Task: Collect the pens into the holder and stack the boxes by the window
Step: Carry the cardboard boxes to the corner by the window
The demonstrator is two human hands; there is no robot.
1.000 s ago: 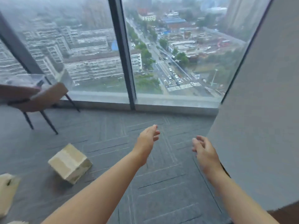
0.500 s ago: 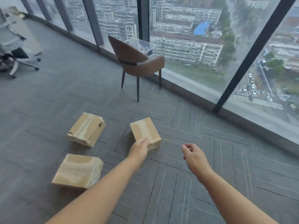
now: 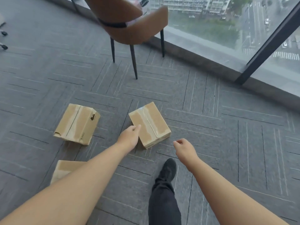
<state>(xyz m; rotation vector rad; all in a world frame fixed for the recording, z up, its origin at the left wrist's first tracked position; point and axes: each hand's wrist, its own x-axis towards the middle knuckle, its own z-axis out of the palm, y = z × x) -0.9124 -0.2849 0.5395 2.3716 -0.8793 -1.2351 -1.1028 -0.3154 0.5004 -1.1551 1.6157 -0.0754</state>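
Three taped cardboard boxes lie apart on the grey carpet. The middle box [image 3: 150, 124] sits between my hands. My left hand [image 3: 129, 137] reaches along its left side, fingers extended, close to or touching its edge. My right hand [image 3: 184, 147] hovers just right of the box's near corner, fingers loosely curled, holding nothing. A second box [image 3: 78, 124] lies to the left, tilted. The third box [image 3: 65, 170] is partly hidden under my left forearm. No pens or holder are in view.
A brown chair [image 3: 129, 20] on thin black legs stands behind the boxes. The window [image 3: 227, 23] and its low sill run along the upper right, with a dark frame post [image 3: 267, 41]. My dark-trousered leg and shoe [image 3: 167, 171] step forward below my hands.
The view has swung from the window down to the floor and moved closer to the boxes. Both hands have come down toward the middle box. My foot has stepped into view.
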